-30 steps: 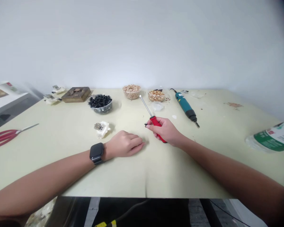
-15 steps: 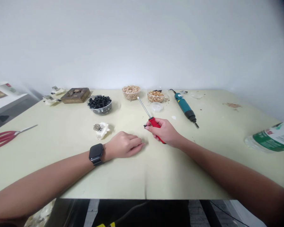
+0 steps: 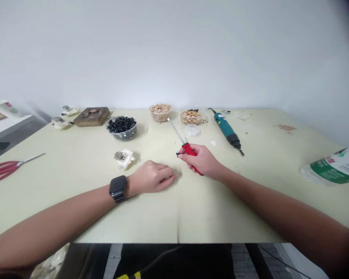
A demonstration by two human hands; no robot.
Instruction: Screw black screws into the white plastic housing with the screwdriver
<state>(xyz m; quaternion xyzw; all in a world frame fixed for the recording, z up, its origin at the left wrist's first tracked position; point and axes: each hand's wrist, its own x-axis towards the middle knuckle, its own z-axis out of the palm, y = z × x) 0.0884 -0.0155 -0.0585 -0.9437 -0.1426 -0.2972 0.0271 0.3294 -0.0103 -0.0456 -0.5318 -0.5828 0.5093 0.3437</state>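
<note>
My right hand [image 3: 203, 161] is closed around the red handle of a screwdriver [image 3: 189, 149], whose metal shaft points away and to the left. Between its thumb and fingertip sits a small black piece [image 3: 178, 154], too small to name. My left hand [image 3: 154, 177] rests curled on the table, with a black watch on the wrist; its fingertips are partly hidden, and whether anything is inside I cannot make out. Beyond the left hand lies a white plastic part with a metal motor-like piece [image 3: 123, 158].
Tubs of black pieces [image 3: 122, 127], beige pieces [image 3: 160, 112] and brass-coloured pieces [image 3: 191, 117] stand toward the back. A teal electric screwdriver [image 3: 227, 130] lies right of them. Red scissors [image 3: 10, 169], a wooden block [image 3: 92, 117] and a green-and-white container [image 3: 334, 166] are also on the table [image 3: 128, 224].
The view has shifted very slightly. Both hands and the screwdriver keep the same place and hold.
</note>
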